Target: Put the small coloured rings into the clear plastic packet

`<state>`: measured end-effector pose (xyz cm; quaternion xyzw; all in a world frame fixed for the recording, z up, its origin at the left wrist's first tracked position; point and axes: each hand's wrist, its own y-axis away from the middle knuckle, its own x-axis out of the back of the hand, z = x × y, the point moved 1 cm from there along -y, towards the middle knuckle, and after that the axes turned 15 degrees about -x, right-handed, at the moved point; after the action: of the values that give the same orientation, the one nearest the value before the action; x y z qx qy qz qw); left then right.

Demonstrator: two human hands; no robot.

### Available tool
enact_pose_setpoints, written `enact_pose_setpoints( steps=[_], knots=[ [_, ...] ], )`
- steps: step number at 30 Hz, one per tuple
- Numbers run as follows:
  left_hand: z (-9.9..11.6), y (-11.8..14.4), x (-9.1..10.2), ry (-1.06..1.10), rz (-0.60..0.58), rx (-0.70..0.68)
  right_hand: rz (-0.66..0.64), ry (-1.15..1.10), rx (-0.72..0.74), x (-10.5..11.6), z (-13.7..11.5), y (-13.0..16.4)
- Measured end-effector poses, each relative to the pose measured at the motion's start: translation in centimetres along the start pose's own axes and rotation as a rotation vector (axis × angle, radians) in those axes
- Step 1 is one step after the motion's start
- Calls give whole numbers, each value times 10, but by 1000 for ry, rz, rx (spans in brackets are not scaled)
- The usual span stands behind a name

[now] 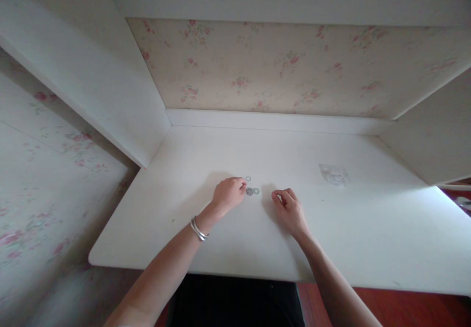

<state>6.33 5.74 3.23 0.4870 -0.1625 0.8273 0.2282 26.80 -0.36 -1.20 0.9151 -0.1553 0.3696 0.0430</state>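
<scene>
My left hand (pixel 228 193) is closed, its fingertips together just left of a small pile of grey metal rings (pixel 249 191). A thin single ring (pixel 248 176) lies flat behind the pile, close to those fingertips. Touching the pile's right side is another pale ring (pixel 256 190). To the right of the rings, my right hand (pixel 290 210) makes a pinch with thumb and forefinger, apart from the pile. Whatever is between the fingertips of either hand is too small to make out. A silver bangle (pixel 198 230) circles my left wrist.
The rings lie on a white desk (pixel 228 248) set between white side panels. A small clear plastic bag (pixel 334 175) rests farther back on the right. Behind the desk stands a wall with floral paper (pixel 265 67). The front edge has a rounded left corner.
</scene>
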Motion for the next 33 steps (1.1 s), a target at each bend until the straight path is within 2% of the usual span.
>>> enact_pose_setpoints(
  steps=[3, 6, 16, 20, 25, 29, 33],
  knots=[
    [-2, -23, -5, -85, -53, -4, 56, -47, -93, 2, 13, 4],
    [-5, -38, -9, -121, -95, -29, 71, -82, -130, 3, 16, 6],
    [-7, -54, -16, -188, -184, -125, 45, -162, -115, 6, 18, 4],
    [1, -50, -9, -118, -185, -145, 43, -164, -107, 6, 19, 4],
    [15, -30, -2, -61, -152, -161, 35, -168, -121, 6, 19, 4],
    [17, -14, -5, -89, -142, -153, 31, -161, -119, 6, 20, 3],
    [15, -9, -13, -104, -158, -142, 36, -152, -110, 5, 20, 4]
  ],
)
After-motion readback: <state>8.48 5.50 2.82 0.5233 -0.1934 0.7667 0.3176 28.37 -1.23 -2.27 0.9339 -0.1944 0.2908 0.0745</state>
